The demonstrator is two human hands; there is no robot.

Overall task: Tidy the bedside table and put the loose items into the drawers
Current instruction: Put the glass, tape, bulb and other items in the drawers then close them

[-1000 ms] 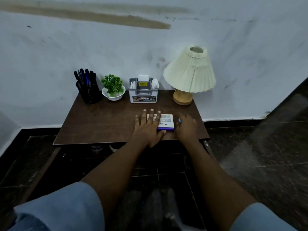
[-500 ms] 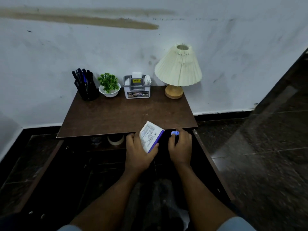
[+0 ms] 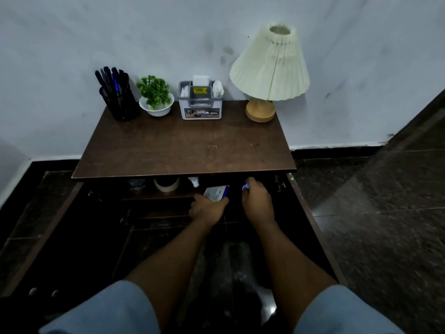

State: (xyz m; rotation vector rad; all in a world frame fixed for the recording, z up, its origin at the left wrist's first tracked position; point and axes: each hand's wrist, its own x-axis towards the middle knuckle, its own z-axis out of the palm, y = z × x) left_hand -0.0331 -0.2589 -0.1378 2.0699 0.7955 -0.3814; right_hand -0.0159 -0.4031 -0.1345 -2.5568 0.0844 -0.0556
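A brown bedside table (image 3: 183,150) stands against the white wall. Below its front edge an open drawer (image 3: 159,194) shows in shadow, holding a roll of tape (image 3: 166,184), a small white bottle (image 3: 194,182) and a dim clear object. My left hand (image 3: 207,208) grips a white and blue box (image 3: 216,192), tilted, just over the drawer. My right hand (image 3: 257,204) sits to the right of it, below the table edge, fingers curled round a small blue and white item (image 3: 245,187).
Along the back of the table stand a black pen holder (image 3: 121,102), a small green plant in a white bowl (image 3: 156,98), a grey organiser box (image 3: 201,102) and a cream pleated lamp (image 3: 269,68). Dark open cabinet doors flank the drawer. Dark tiled floor lies to the right.
Both hands lifted the box and the small blue item off the table top, drew them over the front edge and lowered them toward the open drawer. The camera tipped downward.
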